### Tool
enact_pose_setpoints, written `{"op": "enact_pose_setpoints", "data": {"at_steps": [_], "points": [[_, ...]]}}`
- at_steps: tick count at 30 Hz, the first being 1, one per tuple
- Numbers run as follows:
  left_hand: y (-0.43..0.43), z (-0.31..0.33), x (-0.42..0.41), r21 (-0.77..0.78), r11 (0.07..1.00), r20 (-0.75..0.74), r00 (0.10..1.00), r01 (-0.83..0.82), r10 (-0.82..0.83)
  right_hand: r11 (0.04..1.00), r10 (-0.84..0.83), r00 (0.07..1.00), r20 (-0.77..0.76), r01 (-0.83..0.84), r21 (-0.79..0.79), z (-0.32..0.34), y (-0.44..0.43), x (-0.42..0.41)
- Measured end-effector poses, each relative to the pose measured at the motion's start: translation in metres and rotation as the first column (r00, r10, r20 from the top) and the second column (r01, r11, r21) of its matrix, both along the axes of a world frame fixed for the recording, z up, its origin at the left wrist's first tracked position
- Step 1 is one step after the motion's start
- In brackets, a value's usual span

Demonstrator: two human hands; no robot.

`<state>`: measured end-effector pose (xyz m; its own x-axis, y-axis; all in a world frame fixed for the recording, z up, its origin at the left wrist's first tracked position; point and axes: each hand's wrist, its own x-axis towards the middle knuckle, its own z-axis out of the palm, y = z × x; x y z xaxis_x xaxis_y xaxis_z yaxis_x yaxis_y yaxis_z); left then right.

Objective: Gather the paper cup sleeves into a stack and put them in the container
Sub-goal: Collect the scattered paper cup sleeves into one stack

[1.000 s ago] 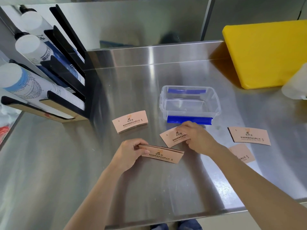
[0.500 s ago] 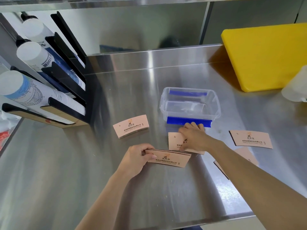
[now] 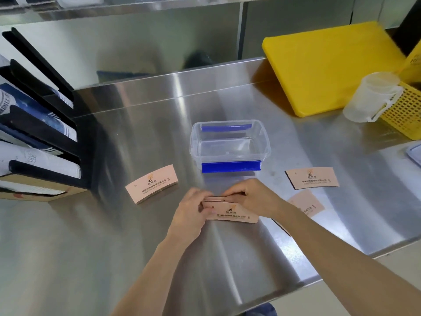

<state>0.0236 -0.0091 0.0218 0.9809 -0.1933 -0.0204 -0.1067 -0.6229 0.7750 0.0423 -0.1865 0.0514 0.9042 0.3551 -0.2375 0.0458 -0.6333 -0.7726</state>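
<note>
A small stack of pink paper cup sleeves (image 3: 231, 213) lies on the steel counter just in front of the clear plastic container (image 3: 266, 147), which has blue clips and holds nothing. My left hand (image 3: 192, 212) grips the stack's left end. My right hand (image 3: 249, 198) pinches its top edge from the right. Loose sleeves lie flat around it: one to the left (image 3: 152, 184), one to the right (image 3: 312, 178), and another (image 3: 307, 202) partly hidden behind my right forearm.
A black rack of paper cups (image 3: 38, 137) stands at the left. At the back right a yellow cutting board (image 3: 330, 67) leans, with a clear measuring jug (image 3: 371, 96) and a yellow basket (image 3: 404, 110). The counter's front edge (image 3: 307, 281) runs close below my arms.
My right hand has brought the sleeve from in front of the container onto the stack held by my left hand. Both hands now hold the stack together.
</note>
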Motion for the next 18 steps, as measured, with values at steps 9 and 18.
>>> {"op": "enact_pose_setpoints", "data": {"at_steps": [9, 18], "points": [[-0.017, 0.007, 0.013, 0.044, 0.993, -0.020, 0.994, 0.112, -0.111, 0.950, -0.123, 0.991, 0.049, 0.132, -0.283, -0.002, -0.087, -0.005], [-0.034, 0.007, 0.018, 0.007, 0.988, -0.076, 0.985, 0.154, -0.153, 0.685, 0.058, 0.998, -0.014, -0.050, -0.727, -0.019, -0.131, -0.022]]}}
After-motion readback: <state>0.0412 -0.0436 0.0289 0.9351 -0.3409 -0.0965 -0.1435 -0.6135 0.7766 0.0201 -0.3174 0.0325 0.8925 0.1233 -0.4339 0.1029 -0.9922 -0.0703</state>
